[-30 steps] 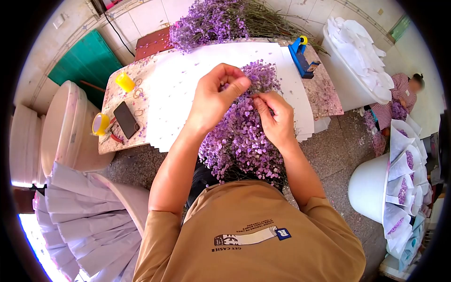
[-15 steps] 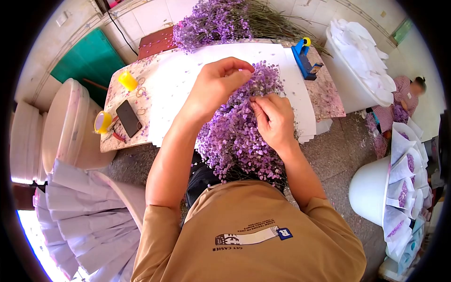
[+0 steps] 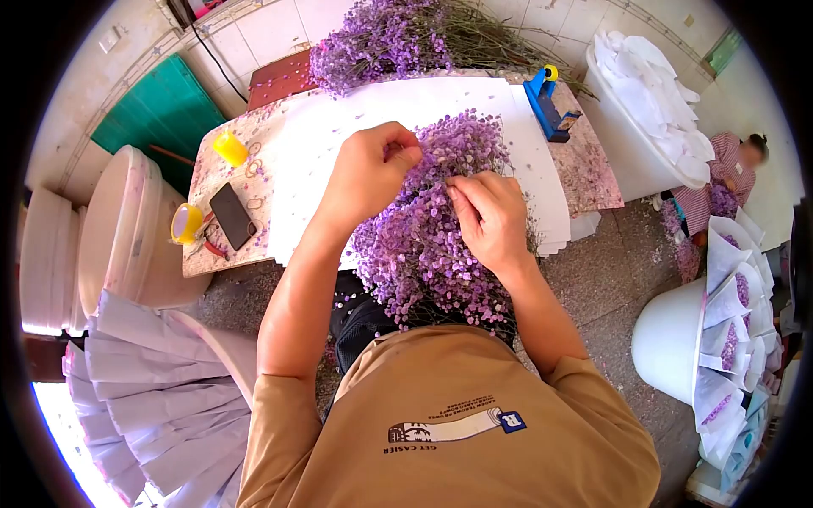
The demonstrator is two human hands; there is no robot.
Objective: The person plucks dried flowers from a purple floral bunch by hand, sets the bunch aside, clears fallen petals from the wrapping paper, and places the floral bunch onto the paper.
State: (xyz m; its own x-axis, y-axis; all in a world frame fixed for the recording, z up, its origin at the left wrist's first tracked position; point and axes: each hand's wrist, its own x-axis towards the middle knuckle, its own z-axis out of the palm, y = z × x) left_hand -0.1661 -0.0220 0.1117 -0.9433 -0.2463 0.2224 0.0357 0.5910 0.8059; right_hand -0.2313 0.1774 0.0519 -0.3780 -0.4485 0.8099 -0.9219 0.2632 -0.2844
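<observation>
Your left hand (image 3: 370, 173) curls its fingers over the upper-left side of the purple flowers (image 3: 432, 254); your right hand (image 3: 494, 218) brings thumb and forefinger together among the blooms on the other side. Whether either one grasps a stem, you cannot tell from this view. The flowers lie between your forearms — from the white paper (image 3: 318, 148) on the table (image 3: 584, 173) down to your shirt (image 3: 449, 406). To the left on the tabletop sit a dark phone (image 3: 231, 217) and two yellow rolls, one near the far side (image 3: 229, 148), one by the phone (image 3: 186, 223). A blue tape dispenser (image 3: 549, 108) stands at the right — and beyond the paper lies another flower bundle (image 3: 381, 42).
</observation>
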